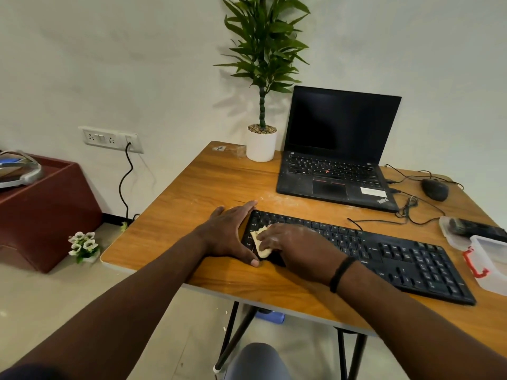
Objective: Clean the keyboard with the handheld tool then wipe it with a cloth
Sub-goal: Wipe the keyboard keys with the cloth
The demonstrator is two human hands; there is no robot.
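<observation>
Looks like wipe stage: right hand (pixel 295 246) pressing cloth (pixel 262 242) flat-fingered on keyboard (pixel 384 253) left end, left hand (pixel 233 231) open, bracing its edge. Rest of keys prob. unwiped.

even, soft indoor light; plant (pixel 264 48) casts faint shadow on wall (pixel 109 64). wide-angle bending at edges. focus mostly sharp, slight softness throughout.

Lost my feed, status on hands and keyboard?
Left hand flat, bracing the black keyboard's left end. Right hand pressing a cream cloth on the left keys. Black mouse cable lies behind, not in the way.
</observation>
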